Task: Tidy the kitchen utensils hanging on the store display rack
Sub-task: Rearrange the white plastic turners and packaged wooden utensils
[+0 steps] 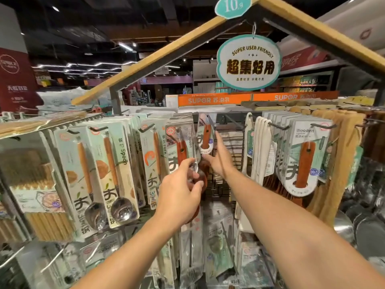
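Packaged utensils hang in rows from hooks on the display rack (231, 122). My left hand (179, 192) grips the lower part of a wooden rice spoon pack (182, 142) in clear wrapping, thumb and fingers curled round it. My right hand (216, 157) reaches further in, its index finger stretched up along a bare hook; its other fingers touch the white card of a second wooden spoon pack (206, 138) hanging behind. Whether it grips that card is unclear.
Steel spoon and fork packs (112, 172) hang to the left, chopstick packs (41, 184) further left. A thick row of wooden spatula packs (306, 155) and cloth bags (262, 147) hangs on the right. Metal pans (362, 226) sit low right. A hanging sign (248, 63) dangles above.
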